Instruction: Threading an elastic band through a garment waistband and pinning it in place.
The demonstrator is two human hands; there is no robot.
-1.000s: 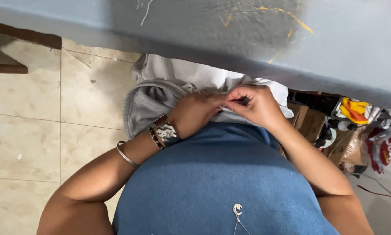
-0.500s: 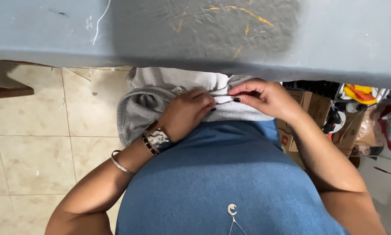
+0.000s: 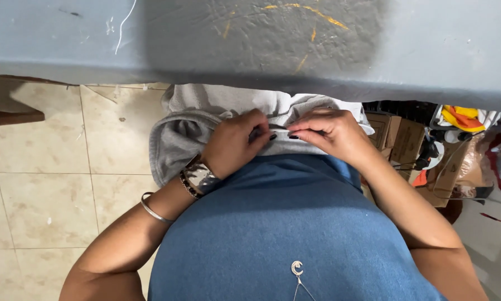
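A grey garment (image 3: pixel 178 139) lies bunched in my lap, just below the edge of a grey-blue table (image 3: pixel 250 44). My left hand (image 3: pixel 233 142) pinches a fold of the garment, with a patterned watch and a silver bangle on that wrist. My right hand (image 3: pixel 331 134) pinches the same fold from the right, fingertips almost meeting those of the left. Both hands rest against my blue top (image 3: pixel 284 234). What lies between the fingertips is too small to make out.
The table edge runs across the top of the view. Beige floor tiles (image 3: pixel 44 195) lie to the left. Cardboard boxes (image 3: pixel 401 139) and a heap of coloured items (image 3: pixel 468 120) stand at the right. A dark wooden piece (image 3: pixel 10 114) sits at the far left.
The view has shifted so that the table edge sits lower. My hands have spread slightly apart along the grey garment's fold, still pinching it.
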